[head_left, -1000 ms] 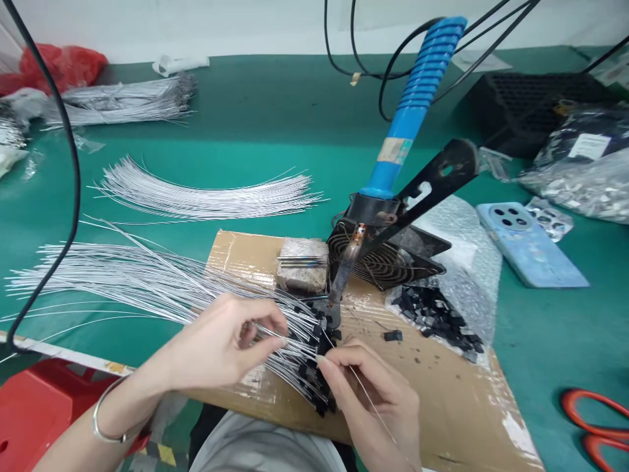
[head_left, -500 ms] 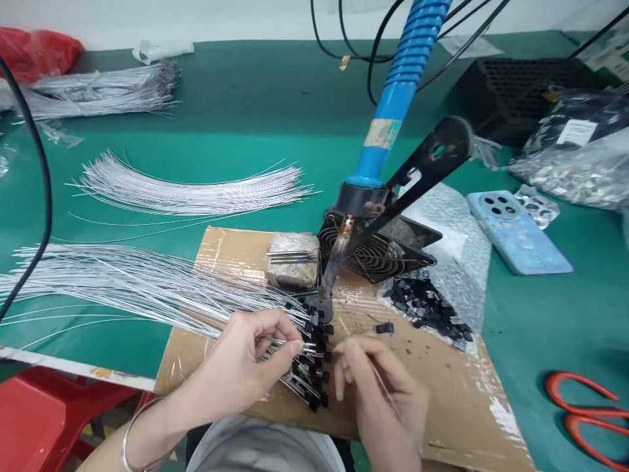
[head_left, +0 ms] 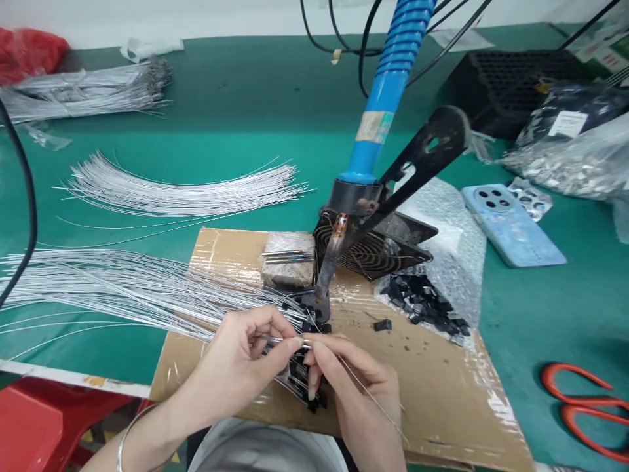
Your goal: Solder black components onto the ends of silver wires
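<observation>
1. Left hand: thumb and forefinger pinched together, other fingers curled.
2. Right hand: pinched likewise, fingertips just beside the left's.
3. Left forearm: bare, slanting up to its hand.

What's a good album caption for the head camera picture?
Left hand and right hand pinch thin wires over cardboard, near a blue-handled soldering iron.

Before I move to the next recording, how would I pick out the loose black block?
On the green table, find the brown cardboard. Between the right hand and the heap of black pieces sits the small black block, set apart by lying alone.
</observation>
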`<state>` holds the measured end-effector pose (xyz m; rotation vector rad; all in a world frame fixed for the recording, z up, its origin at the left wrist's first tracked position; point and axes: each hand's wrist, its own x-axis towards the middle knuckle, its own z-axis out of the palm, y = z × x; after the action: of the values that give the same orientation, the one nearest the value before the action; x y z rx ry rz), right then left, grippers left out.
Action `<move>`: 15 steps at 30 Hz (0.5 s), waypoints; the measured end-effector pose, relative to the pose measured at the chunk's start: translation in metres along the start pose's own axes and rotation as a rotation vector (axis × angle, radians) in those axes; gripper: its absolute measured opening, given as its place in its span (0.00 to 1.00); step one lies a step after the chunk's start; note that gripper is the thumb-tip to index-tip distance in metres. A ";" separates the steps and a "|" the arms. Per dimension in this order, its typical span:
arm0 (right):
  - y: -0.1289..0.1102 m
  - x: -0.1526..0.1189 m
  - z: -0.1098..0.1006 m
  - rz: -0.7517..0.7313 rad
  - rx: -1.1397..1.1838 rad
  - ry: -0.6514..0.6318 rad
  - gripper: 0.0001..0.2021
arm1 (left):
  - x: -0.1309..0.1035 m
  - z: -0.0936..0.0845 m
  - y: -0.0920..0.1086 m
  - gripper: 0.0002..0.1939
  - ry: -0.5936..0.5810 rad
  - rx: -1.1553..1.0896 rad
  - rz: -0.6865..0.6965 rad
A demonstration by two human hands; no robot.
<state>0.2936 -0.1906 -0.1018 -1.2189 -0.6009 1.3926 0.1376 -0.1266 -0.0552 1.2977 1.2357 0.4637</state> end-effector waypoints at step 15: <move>0.004 0.004 -0.006 0.088 0.112 -0.065 0.07 | -0.005 0.005 -0.011 0.14 0.038 0.141 0.019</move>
<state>0.2985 -0.1894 -0.1083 -1.1257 -0.5118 1.5241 0.1359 -0.1359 -0.0640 1.4261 1.3080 0.4229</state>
